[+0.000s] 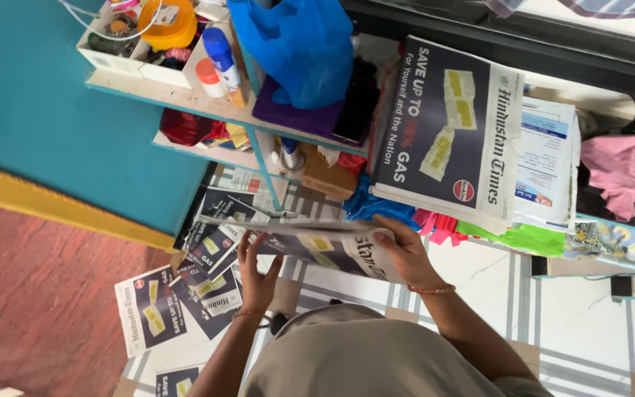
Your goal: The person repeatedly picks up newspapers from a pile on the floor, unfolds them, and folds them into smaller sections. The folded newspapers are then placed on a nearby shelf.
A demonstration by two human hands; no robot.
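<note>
Here, near the middle of the frame, both hands hold one folded newspaper (317, 250), dark-printed with yellow patches, held nearly edge-on to the camera. The left hand (257, 270) grips its left end, thumb on the near side and fingers curled up behind the fold. The right hand (404, 254) clasps the right end, fingers wrapped over the top edge, a thin bangle on the wrist just below.

Above and right of the hands, a stack of papers (453, 132) with the same dark front page leans in the upper middle of the frame, with white sheets (549, 162) just behind it. A blue bag (295, 48) hangs at the top centre beside a shelf (185, 99) crowded with small bottles and boxes. At lower left, more copies (178, 298) lie fanned on the floor, overlapping one another. A pink cloth (615, 173) sits at the right edge.
</note>
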